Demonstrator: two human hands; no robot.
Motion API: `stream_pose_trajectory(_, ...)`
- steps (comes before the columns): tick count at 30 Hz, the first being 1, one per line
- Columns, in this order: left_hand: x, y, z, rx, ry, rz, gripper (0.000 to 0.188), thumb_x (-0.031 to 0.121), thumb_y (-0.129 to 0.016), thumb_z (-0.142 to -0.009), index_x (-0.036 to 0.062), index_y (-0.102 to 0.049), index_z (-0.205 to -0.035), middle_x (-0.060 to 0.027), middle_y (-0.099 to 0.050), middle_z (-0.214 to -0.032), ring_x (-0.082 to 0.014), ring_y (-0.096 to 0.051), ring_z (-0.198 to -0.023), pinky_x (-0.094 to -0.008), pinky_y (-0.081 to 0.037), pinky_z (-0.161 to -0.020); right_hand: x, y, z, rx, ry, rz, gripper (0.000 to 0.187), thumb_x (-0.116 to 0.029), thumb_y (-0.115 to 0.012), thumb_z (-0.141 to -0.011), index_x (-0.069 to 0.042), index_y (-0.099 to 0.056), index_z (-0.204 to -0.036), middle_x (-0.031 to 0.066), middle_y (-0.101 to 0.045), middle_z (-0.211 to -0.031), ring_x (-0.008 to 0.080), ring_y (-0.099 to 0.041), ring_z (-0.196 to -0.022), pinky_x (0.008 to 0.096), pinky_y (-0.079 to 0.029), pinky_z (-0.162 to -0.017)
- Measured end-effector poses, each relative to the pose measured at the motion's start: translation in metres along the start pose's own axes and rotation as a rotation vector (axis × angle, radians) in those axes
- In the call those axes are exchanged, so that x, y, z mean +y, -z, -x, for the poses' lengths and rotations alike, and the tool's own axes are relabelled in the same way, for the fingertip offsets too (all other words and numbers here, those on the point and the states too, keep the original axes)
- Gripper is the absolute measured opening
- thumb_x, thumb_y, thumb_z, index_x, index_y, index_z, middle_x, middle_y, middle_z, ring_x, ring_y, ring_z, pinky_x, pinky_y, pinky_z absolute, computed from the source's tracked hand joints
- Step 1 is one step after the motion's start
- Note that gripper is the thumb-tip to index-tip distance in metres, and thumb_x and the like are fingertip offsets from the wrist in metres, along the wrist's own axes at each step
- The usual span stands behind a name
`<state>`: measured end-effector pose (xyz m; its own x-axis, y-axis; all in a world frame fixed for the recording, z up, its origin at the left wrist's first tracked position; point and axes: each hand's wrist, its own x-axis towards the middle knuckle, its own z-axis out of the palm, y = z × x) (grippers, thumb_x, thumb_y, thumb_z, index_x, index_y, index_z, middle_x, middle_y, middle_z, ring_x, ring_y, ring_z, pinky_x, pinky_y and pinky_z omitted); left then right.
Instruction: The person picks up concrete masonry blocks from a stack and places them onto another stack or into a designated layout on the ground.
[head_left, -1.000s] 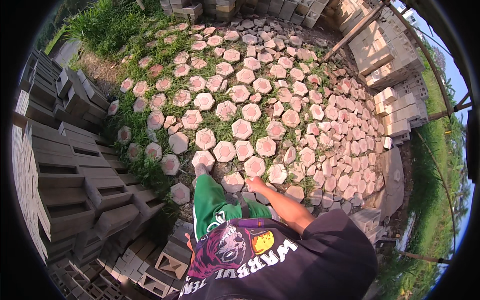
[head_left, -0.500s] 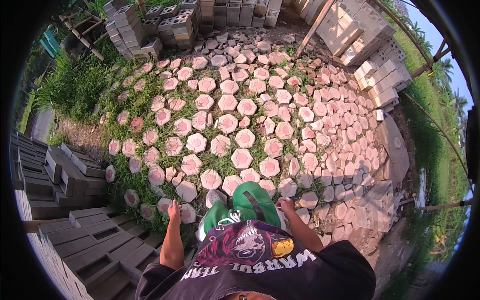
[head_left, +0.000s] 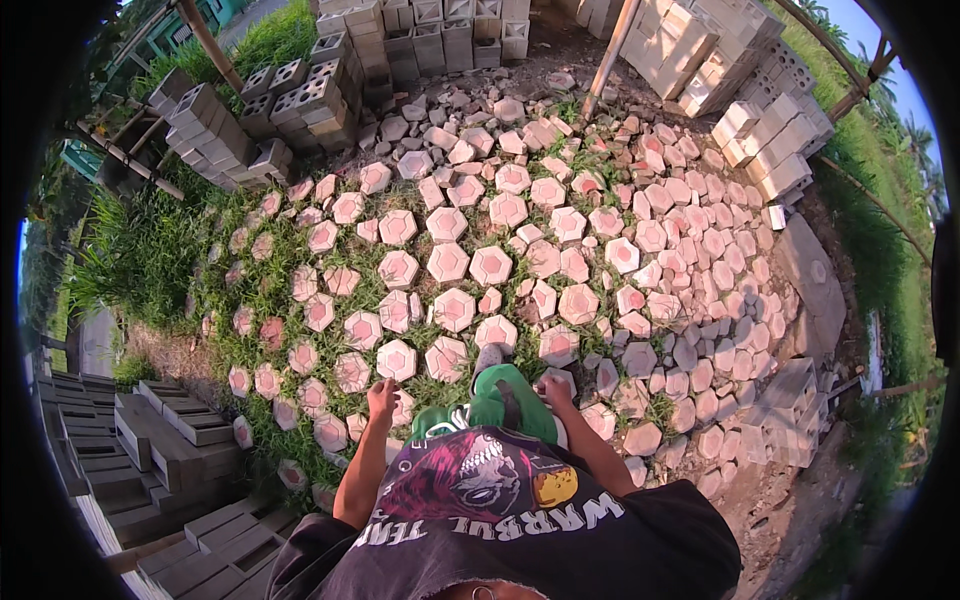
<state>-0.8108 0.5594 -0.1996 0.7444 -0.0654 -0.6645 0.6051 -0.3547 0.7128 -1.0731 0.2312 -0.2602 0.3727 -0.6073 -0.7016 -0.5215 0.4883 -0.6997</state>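
My left hand (head_left: 382, 399) hangs at my left side, above a hexagonal paver, with its fingers curled in. On the other side, close to my green shorts (head_left: 512, 398), my right hand (head_left: 553, 388) is also curled, and nothing shows in either one. Below them lie many pinkish hexagonal pavers (head_left: 447, 262), set apart with grass between them. One grey shoe (head_left: 488, 357) reaches forward beside a paver (head_left: 495, 332).
Long grey blocks (head_left: 175, 445) are stacked at the lower left. Hollow blocks (head_left: 325, 100) and pale blocks (head_left: 775, 140) stand at the back. A wooden pole (head_left: 610, 62) leans far right of centre. Broken pavers (head_left: 700, 250) crowd the right; a grey slab (head_left: 808, 275) borders them.
I have stepped forward over the pavers, so those ahead appear nearer. My left hand has swung forward and inward; one foot now shows ahead of the shorts.
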Motion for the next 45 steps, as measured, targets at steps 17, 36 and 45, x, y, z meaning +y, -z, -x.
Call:
stream_pose_trajectory(17, 0.198, -0.159, -0.241, 0.08, -0.081, -0.473, 0.038, 0.032, -0.069, -0.068, -0.0018, -0.068, -0.085, -0.0141, -0.068, -0.081, -0.0189, -0.064, -0.071, -0.031, -0.05, -0.069, -0.247, -0.032, -0.259, -0.061, -0.243, 0.113, 0.031, -0.033, -0.057, -0.083, -0.008, -0.058, -0.101, 0.0058, -0.063, -0.089, 0.0196, -0.062, -0.085, 0.0423, -0.05, -0.071)
stream_pose_trajectory(36, 0.588, -0.407, -0.504, -0.115, -0.349, -0.322, 0.033, 0.028, -0.076, -0.068, 0.0027, -0.055, -0.068, -0.0023, -0.055, -0.058, -0.0117, -0.049, -0.053, -0.0306, -0.041, -0.051, -0.485, -0.009, -0.483, 0.015, -0.279, 0.238, 0.025, -0.027, -0.059, -0.081, -0.006, -0.06, -0.095, 0.0072, -0.064, -0.084, 0.0175, -0.062, -0.073, 0.0331, -0.049, -0.06)
stream_pose_trajectory(45, 0.501, -0.438, -0.509, 0.292, 0.421, 0.017, 0.032, 0.023, -0.078, -0.066, 0.0022, -0.054, -0.067, -0.0054, -0.055, -0.058, -0.014, -0.049, -0.05, -0.0307, -0.039, -0.047, -0.686, 0.03, -0.698, -0.116, -0.282, 0.547, 0.027, -0.029, -0.055, -0.086, -0.006, -0.061, -0.1, 0.0043, -0.063, -0.083, 0.0153, -0.061, -0.074, 0.0304, -0.048, -0.058)
